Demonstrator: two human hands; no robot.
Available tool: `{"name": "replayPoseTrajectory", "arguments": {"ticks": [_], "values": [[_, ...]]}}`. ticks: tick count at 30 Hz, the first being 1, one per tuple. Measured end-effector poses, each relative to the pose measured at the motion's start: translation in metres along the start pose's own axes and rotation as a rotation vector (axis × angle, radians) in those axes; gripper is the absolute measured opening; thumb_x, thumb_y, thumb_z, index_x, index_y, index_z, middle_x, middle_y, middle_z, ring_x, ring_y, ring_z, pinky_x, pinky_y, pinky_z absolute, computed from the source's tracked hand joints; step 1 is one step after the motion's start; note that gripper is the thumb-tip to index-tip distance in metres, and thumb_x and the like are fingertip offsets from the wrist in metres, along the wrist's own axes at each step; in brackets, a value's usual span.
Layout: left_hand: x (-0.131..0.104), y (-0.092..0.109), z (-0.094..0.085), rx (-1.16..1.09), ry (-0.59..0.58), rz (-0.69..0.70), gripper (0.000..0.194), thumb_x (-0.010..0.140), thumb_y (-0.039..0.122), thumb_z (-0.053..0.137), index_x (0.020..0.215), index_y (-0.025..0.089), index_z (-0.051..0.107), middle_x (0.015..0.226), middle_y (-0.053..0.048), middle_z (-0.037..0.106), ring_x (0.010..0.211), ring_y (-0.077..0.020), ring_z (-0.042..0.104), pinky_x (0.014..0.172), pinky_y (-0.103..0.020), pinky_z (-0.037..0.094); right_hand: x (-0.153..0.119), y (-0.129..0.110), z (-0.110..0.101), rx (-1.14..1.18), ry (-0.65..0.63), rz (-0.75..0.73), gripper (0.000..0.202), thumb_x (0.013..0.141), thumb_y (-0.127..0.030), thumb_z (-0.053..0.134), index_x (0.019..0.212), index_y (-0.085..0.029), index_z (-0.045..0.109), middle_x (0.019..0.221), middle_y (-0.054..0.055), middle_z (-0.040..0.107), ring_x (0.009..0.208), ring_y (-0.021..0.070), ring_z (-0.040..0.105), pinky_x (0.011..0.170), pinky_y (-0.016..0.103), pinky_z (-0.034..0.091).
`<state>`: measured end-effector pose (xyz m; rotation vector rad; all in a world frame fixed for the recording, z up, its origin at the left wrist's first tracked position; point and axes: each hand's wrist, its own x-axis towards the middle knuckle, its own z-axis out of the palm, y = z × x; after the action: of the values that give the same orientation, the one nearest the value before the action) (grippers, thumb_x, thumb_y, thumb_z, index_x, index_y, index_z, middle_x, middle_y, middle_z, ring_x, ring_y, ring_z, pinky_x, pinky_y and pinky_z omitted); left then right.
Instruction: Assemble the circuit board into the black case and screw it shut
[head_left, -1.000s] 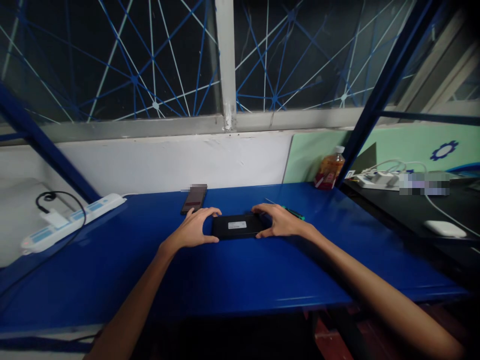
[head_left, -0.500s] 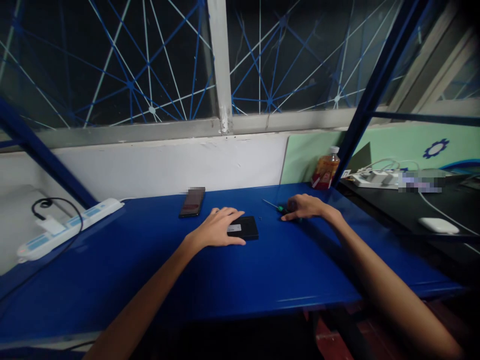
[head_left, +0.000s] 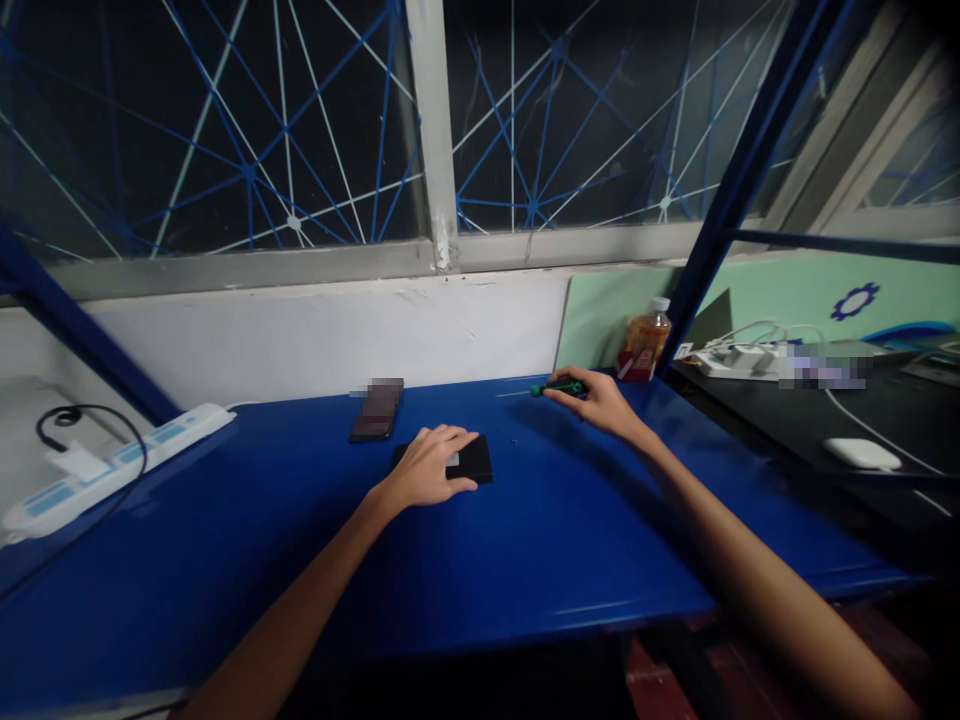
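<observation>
My left hand lies over a flat black rectangular case with a pale label, like a 2.5-inch drive, on the blue table. Its fingers reach across the top and the thumb is by the near edge; the palm hides part of the case. Raised above the table, my right hand grips a screwdriver by its green and black handle. The thin metal shaft points left. Between the hands, a tiny screw-like piece lies on the tabletop, too small to make out well.
A phone lies behind my left hand. On the left is a white power strip with a plug and black cable. A drink bottle stands at the back right. The black side table carries a white case and cables.
My right hand has picked the screwdriver up off the table and moved up and slightly left. My left hand and the black drive have shifted a little left across the table.
</observation>
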<state>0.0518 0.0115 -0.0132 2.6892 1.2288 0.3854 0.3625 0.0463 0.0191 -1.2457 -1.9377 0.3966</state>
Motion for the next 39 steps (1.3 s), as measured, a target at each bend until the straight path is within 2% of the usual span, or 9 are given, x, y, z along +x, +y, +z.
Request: {"name": "replayPoseTrajectory", "arguments": {"ticks": [4,11,16,22,28,32,39], "values": [[0.000,-0.001,0.002,0.007,0.000,0.009,0.064,0.079,0.055,0.061,0.135,0.029,0.045,0.135,-0.008,0.050,0.120,-0.0318,0.047,0.097,-0.050,0.035,-0.003,-0.009,0.011,0.077,0.070,0.041,0.040,0.080,-0.055,0.058,0.096,-0.019,0.062,0.070,0.001,0.063,0.048,0.0122,0.053,0.051,0.027,0.042],[-0.001,0.003,-0.001,-0.003,-0.002,0.004,0.070,0.079,0.053,0.060,0.141,0.031,0.035,0.136,-0.008,0.050,0.122,-0.0322,0.045,0.097,-0.050,0.035,-0.005,-0.014,0.018,-0.034,-0.013,0.027,0.035,0.081,-0.052,0.057,0.086,-0.019,0.064,0.063,0.000,0.059,0.055,0.0141,0.052,0.054,0.026,0.039],[-0.003,0.006,-0.003,0.028,0.004,0.019,0.070,0.080,0.049,0.058,0.142,0.029,0.034,0.134,-0.008,0.051,0.119,-0.0323,0.046,0.096,-0.050,0.035,-0.003,-0.012,0.019,-0.066,-0.002,-0.015,0.030,0.081,-0.047,0.058,0.082,-0.018,0.065,0.068,0.001,0.062,0.059,0.0143,0.052,0.056,0.026,0.038],[-0.004,0.006,-0.001,0.055,0.035,0.044,0.066,0.082,0.046,0.058,0.142,0.028,0.035,0.132,-0.009,0.052,0.117,-0.0321,0.048,0.094,-0.050,0.036,-0.002,-0.008,0.018,-0.055,0.014,0.007,0.027,0.079,-0.044,0.061,0.079,-0.017,0.065,0.066,0.001,0.063,0.057,0.0146,0.055,0.055,0.025,0.039],[-0.001,0.009,0.005,0.011,0.157,0.025,0.057,0.086,0.055,0.053,0.135,0.025,0.046,0.125,-0.010,0.059,0.113,-0.0293,0.052,0.094,-0.047,0.037,-0.003,-0.005,0.015,0.101,0.042,0.073,0.029,0.078,-0.046,0.063,0.081,-0.017,0.064,0.061,0.000,0.061,0.047,0.0138,0.056,0.048,0.025,0.042],[0.006,0.014,0.008,-0.038,0.286,-0.041,0.036,0.091,0.042,0.053,0.121,0.023,0.059,0.115,-0.007,0.065,0.108,-0.0255,0.056,0.090,-0.042,0.041,-0.003,-0.008,0.016,0.306,0.034,0.092,0.027,0.076,-0.043,0.067,0.080,-0.017,0.062,0.057,-0.001,0.060,0.043,0.0136,0.056,0.045,0.025,0.043],[0.012,0.015,0.011,-0.153,0.436,-0.100,0.013,0.082,0.030,0.067,0.089,0.020,0.071,0.092,-0.004,0.072,0.089,-0.0233,0.064,0.078,-0.036,0.047,-0.007,-0.024,0.022,0.511,-0.058,0.106,0.024,0.076,-0.038,0.069,0.079,-0.016,0.060,0.052,-0.003,0.057,0.042,0.0119,0.054,0.045,0.024,0.041]]}}
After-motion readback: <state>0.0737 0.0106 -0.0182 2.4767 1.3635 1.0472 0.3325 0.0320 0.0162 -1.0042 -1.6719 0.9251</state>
